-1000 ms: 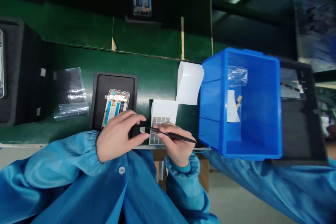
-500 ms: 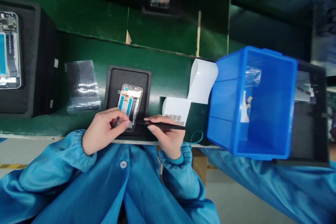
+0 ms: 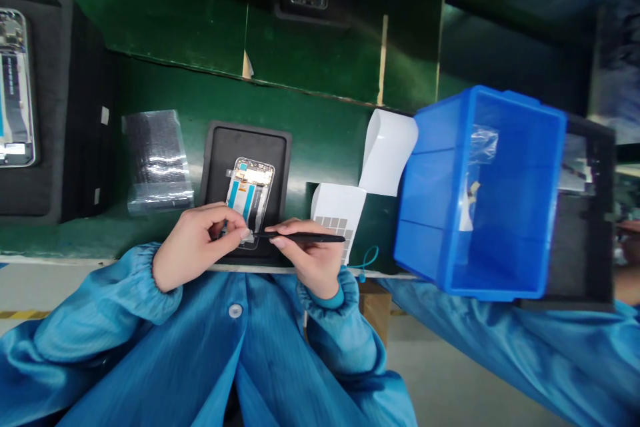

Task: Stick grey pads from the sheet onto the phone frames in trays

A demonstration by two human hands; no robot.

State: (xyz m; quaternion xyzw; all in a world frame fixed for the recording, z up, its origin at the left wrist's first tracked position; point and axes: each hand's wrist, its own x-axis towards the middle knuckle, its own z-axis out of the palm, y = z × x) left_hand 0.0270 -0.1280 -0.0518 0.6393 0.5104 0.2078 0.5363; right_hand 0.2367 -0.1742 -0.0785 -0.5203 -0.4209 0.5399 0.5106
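Note:
An opened smartphone (image 3: 249, 197), its circuit board and blue strips exposed, lies slightly tilted in a black foam tray (image 3: 214, 153). My left hand (image 3: 200, 240) is closed in a pinch over the phone's lower left end; what its fingertips hold, if anything, is too small to make out. In my right hand (image 3: 314, 257) are black tweezers (image 3: 315, 237), held nearly level. Their tips point left, reaching the phone's lower end close to my left fingertips. Right of the tray, a white sheet with grey square stickers (image 3: 340, 203) lies partly behind my right hand.
Clear plastic film (image 3: 157, 163) lies left of the tray. Farther left, stacked black trays (image 3: 55, 193) carry another opened phone (image 3: 15, 93). On the right stand a curled white sheet (image 3: 387, 153) and a blue bin (image 3: 435, 193). A co-worker's sleeve (image 3: 475, 340) extends below the bin.
My right hand has moved left, bringing the tweezer tips over the phone's lower end, near my left fingertips. My left hand keeps its pinch. The camera view has shifted slightly.

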